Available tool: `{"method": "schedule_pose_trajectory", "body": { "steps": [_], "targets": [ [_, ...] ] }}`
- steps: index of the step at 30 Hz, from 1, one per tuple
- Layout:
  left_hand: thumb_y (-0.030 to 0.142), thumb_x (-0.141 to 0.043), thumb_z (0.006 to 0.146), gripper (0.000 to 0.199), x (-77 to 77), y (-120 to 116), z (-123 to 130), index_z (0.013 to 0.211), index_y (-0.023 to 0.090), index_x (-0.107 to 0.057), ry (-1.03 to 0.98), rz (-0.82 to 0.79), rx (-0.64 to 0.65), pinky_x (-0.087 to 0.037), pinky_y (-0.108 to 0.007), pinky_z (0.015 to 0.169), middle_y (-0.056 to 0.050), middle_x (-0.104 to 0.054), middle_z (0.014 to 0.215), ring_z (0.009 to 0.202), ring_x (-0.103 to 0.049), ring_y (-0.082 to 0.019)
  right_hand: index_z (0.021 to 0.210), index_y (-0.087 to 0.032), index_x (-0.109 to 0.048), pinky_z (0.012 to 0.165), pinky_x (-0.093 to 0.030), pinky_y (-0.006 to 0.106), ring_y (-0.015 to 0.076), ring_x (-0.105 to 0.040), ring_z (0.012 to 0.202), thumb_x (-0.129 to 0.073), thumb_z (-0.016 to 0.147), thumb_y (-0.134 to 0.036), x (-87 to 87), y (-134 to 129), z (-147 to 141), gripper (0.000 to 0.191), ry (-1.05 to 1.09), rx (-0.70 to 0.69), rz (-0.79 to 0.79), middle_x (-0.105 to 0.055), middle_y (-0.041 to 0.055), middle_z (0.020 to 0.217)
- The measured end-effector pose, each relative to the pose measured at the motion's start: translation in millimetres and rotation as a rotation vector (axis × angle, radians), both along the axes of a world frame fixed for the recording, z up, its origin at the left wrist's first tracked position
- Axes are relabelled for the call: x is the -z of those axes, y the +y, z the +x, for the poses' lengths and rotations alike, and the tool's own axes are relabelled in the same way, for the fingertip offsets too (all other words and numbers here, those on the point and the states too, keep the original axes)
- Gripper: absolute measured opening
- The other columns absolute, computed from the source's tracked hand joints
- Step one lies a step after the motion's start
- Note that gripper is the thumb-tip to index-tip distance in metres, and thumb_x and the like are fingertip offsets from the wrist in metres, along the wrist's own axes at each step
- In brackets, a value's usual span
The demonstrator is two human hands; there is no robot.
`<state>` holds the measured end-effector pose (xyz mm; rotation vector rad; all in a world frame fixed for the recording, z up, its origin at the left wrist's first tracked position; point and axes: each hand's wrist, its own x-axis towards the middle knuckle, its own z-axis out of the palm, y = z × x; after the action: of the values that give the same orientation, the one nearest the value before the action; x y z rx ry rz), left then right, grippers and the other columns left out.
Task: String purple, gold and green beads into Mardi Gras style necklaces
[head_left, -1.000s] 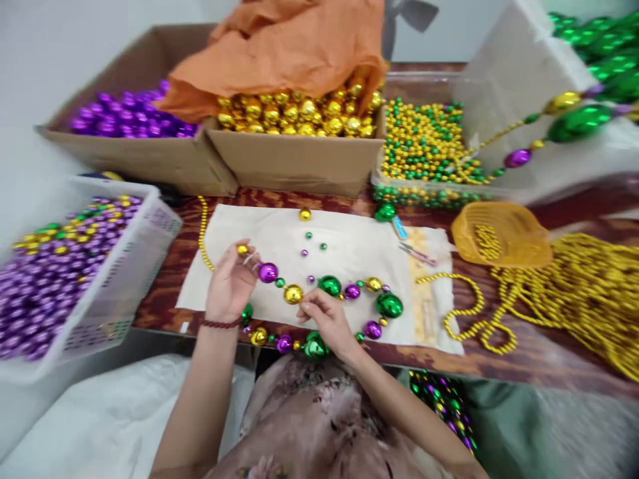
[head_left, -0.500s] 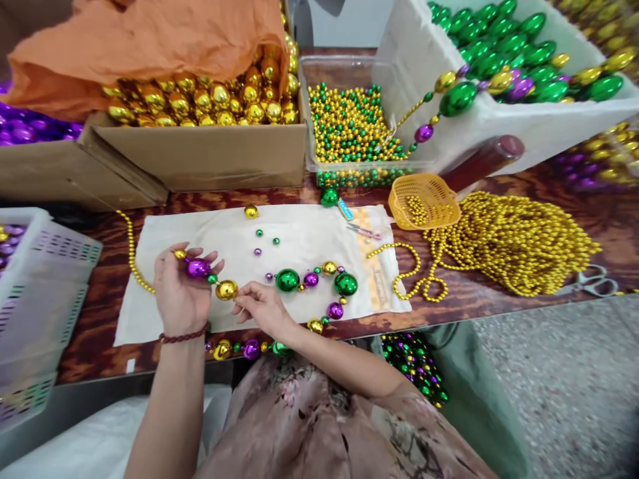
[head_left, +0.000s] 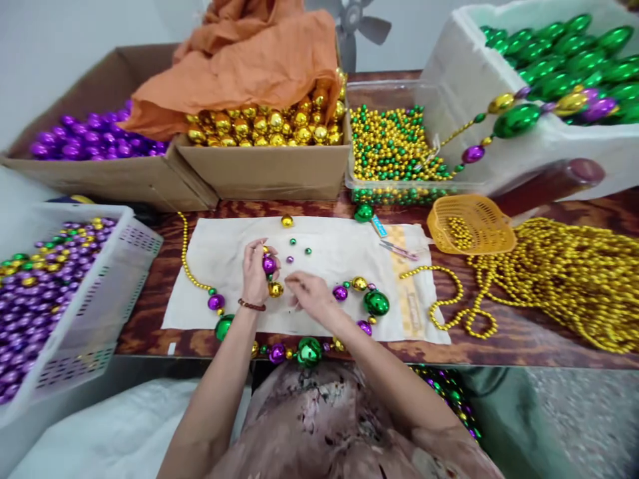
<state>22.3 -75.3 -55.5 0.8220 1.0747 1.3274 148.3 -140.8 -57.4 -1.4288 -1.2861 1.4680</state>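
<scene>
My left hand (head_left: 254,274) is curled around a short run of a bead string; a purple bead (head_left: 269,265) and a gold bead (head_left: 275,289) show at its fingers. Just to the right, my right hand (head_left: 313,297) has its thumb and fingers pinched together; whatever they hold is too small or blurred to make out. Beside that hand the string bends on the white cloth (head_left: 200,266), with a large green bead (head_left: 376,303). Along the table's front edge the string continues past another big green bead (head_left: 309,351). Loose small beads (head_left: 308,251) lie beyond my hands.
Boxes of purple beads (head_left: 94,136) and gold beads (head_left: 259,126) stand behind, beside a clear tub (head_left: 414,181) and a foam box (head_left: 464,73). At left is a white basket (head_left: 100,246). Snips (head_left: 399,251), a yellow basket (head_left: 472,243) and gold bead chains (head_left: 564,286) lie right.
My right hand has drawn away from the gold bead it was touching. My left hand has turned and its spread fingers have curled in. The camera view has shifted to the left.
</scene>
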Motion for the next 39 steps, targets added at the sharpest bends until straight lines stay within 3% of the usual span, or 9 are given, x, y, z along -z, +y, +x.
{"method": "schedule_pose_trajectory", "body": {
  "steps": [3, 6, 11, 16, 20, 26, 32, 36, 39],
  "targets": [
    [0.045, -0.065, 0.086, 0.036, 8.0, -5.9, 1.7, 0.111, 0.022, -0.051, 0.036, 0.034, 0.063, -0.033, -0.017, 0.032, 0.003, -0.064, 0.08, 0.045, -0.054, -0.007, 0.093, -0.019, -0.068, 0.048, -0.046, 0.018, 0.0078, -0.06, 0.051, -0.056, 0.09, -0.026, -15.2, 36.8, 8.5, 0.014, 0.066, 0.098, 0.142, -0.069, -0.0011, 0.083],
    [0.046, -0.063, 0.088, 0.04, 12.2, -11.5, 3.6, 0.117, 0.023, -0.048, 0.107, 0.056, 0.108, -0.034, -0.017, 0.033, 0.004, -0.063, 0.073, 0.042, -0.052, -0.007, 0.084, -0.017, -0.066, 0.046, -0.044, 0.018, 0.008, -0.054, 0.047, -0.061, 0.084, -0.022, -22.1, 69.3, 6.2, 0.007, 0.195, 0.066, 0.115, -0.063, -0.0039, 0.067],
    [0.049, -0.061, 0.091, 0.041, 17.2, -12.1, 0.9, 0.12, 0.023, -0.048, 0.174, 0.096, 0.149, -0.036, -0.017, 0.036, 0.005, -0.061, 0.068, 0.042, -0.051, -0.007, 0.07, -0.019, -0.057, 0.041, -0.038, 0.02, 0.0095, -0.047, 0.039, -0.061, 0.082, -0.022, -15.1, 85.1, -4.1, 0.014, 0.229, -0.033, 0.074, -0.05, -0.0083, 0.047],
    [0.048, -0.061, 0.089, 0.033, 24.4, -9.9, -2.6, 0.103, 0.018, -0.062, 0.213, 0.083, 0.23, -0.035, -0.017, 0.035, 0.0, -0.063, 0.073, 0.047, -0.053, -0.007, 0.075, -0.019, -0.053, 0.044, -0.038, 0.017, 0.0061, -0.053, 0.045, -0.059, 0.089, -0.024, -19.6, 105.4, -1.3, 0.016, 0.156, 0.232, 0.217, -0.057, -0.0069, 0.064],
    [0.045, -0.063, 0.086, 0.03, 25.3, -8.2, -4.7, 0.094, 0.017, -0.066, 0.222, 0.067, 0.226, -0.033, -0.017, 0.036, -0.001, -0.064, 0.075, 0.05, -0.055, -0.008, 0.082, -0.02, -0.05, 0.04, -0.037, 0.014, 0.0054, -0.057, 0.047, -0.057, 0.095, -0.034, -30.3, 127.7, 9.3, 0.02, 0.345, 0.356, 0.245, -0.062, -0.0044, 0.073],
    [0.043, -0.063, 0.085, 0.026, 17.6, -1.3, -8.5, 0.085, 0.017, -0.064, 0.263, 0.09, 0.206, -0.036, -0.018, 0.04, 0.0, -0.065, 0.071, 0.047, -0.054, -0.008, 0.078, -0.016, -0.058, 0.041, -0.046, 0.014, 0.0085, -0.063, 0.053, -0.072, 0.081, -0.025, -20.3, 106.2, 9.7, 0.017, 0.409, 0.017, 0.065, -0.065, -0.0024, 0.068],
    [0.046, -0.066, 0.08, 0.03, 15.6, -0.6, -13.5, 0.083, 0.017, -0.063, 0.268, 0.022, 0.322, -0.036, -0.018, 0.041, 0.0, -0.066, 0.069, 0.047, -0.053, -0.007, 0.088, -0.022, -0.047, 0.035, -0.041, 0.013, 0.0087, -0.061, 0.042, -0.049, 0.098, -0.036, -17.8, 97.9, 6.1, 0.017, 0.382, 0.135, 0.051, -0.065, -0.0048, 0.064],
    [0.049, -0.066, 0.08, 0.033, 16.7, 1.7, -17.2, 0.089, 0.017, -0.063, 0.253, 0.007, 0.354, -0.035, -0.018, 0.039, 0.0, -0.065, 0.068, 0.045, -0.051, -0.008, 0.093, -0.02, -0.053, 0.043, -0.052, 0.017, 0.0106, -0.066, 0.053, -0.059, 0.092, -0.03, -19.3, 100.2, 9.7, 0.012, 0.459, 0.064, 0.038, -0.067, -0.0036, 0.07],
    [0.049, -0.066, 0.081, 0.032, 16.4, 2.9, -18.5, 0.088, 0.017, -0.062, 0.236, 0.01, 0.365, -0.037, -0.018, 0.041, 0.0, -0.066, 0.07, 0.048, -0.053, -0.008, 0.089, -0.018, -0.056, 0.043, -0.051, 0.016, 0.0098, -0.066, 0.055, -0.063, 0.088, -0.031, -16.5, 98.7, 12.0, 0.015, 0.458, 0.04, 0.039, -0.068, -0.0013, 0.075]
  ]
}}
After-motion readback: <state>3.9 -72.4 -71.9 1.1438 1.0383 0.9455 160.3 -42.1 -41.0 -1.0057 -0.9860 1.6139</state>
